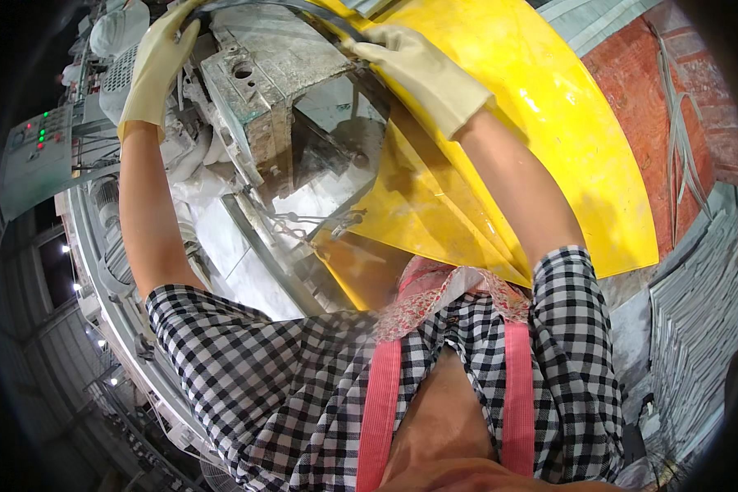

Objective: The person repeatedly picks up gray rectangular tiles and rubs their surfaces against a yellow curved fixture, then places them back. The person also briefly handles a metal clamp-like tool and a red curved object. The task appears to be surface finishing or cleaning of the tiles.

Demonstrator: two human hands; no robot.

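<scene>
Both my hands wear cream rubber gloves and are raised at the top of the view. A dark, bendy strip [283, 5] arches between them over a worn, whitish-caked metal machine housing [262, 66]. My left hand [160, 61] has its fingers and thumb closed round the strip's left part, close to the upper edge of the view. The strip's right part is pinched by my right hand [414, 70], just above a large yellow sheet [541, 123]. What the strip's full length looks like is cut off by the view's edge.
A control box [37, 152] with lit green and red buttons stands at the left. Below the housing lies a shiny metal surface [328, 193] beside a knotted cord [320, 221]. To the right are an orange-red woven sheet [631, 107] and a stack of grey flat sheets [697, 320].
</scene>
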